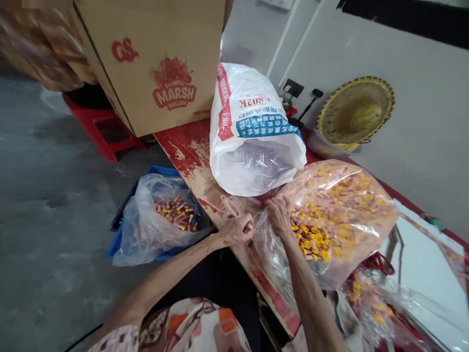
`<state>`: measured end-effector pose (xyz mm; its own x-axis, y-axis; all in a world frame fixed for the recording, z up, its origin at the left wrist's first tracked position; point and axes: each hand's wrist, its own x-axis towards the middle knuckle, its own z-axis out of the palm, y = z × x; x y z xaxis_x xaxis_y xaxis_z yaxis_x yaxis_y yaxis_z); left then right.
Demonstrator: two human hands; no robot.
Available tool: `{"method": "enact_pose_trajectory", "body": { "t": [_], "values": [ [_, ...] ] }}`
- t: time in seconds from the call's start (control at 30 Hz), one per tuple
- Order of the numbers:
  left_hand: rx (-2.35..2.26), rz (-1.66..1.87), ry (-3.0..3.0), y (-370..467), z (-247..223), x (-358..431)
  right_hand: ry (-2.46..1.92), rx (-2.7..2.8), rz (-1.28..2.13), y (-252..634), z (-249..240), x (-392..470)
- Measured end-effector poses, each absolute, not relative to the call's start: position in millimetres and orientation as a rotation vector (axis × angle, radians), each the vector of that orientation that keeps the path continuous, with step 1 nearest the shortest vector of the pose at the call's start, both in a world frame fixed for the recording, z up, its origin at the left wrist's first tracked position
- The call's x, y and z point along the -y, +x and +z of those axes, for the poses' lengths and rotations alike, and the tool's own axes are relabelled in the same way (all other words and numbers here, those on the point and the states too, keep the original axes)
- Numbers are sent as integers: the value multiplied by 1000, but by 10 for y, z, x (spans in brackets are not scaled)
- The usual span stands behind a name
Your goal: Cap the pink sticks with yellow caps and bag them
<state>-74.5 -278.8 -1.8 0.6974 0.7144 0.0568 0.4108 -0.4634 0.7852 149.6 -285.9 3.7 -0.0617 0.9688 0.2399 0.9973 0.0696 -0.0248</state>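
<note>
My left hand (236, 226) is over the edge of the worn red table, below the mouth of a white woven sack (252, 93). Its fingers are curled and partly blurred; anything in them is too small to name. At the near-left side of a large clear plastic bag (351, 205), my right hand (279, 214) is closed, knuckles up, with its fingertips hidden. Many small yellow-and-pink pieces (315, 239) fill that bag. The sack lies on its side, its mouth towards me, with clear plastic (256, 161) inside.
Left of the table, a blue crate (166, 171) holds an opened plastic bag (146, 215) with similar pieces (178, 212). A marshmallow carton (154, 63) stands at the back left, near a red stool (98, 122). A straw hat (357, 112) leans against the wall.
</note>
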Motion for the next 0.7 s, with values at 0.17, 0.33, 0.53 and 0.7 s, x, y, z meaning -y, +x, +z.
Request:
{"method": "enact_pose_trajectory", "body": {
  "t": [0.17, 0.33, 0.53, 0.7],
  "values": [
    [-807, 441, 2364, -707, 0, 2783, -2124, 2023, -169, 1720, 46, 3189],
    [-773, 507, 2262, -611, -165, 2815, -2069, 1959, -145, 1419, 42, 2806],
    [-726, 792, 2100, -676, -324, 2826, -1960, 2017, -36, 1060, -276, 2578],
    [-836, 1013, 2026, -683, -412, 2755, -1785, 1811, 21, 1068, -251, 2861]
  ]
}}
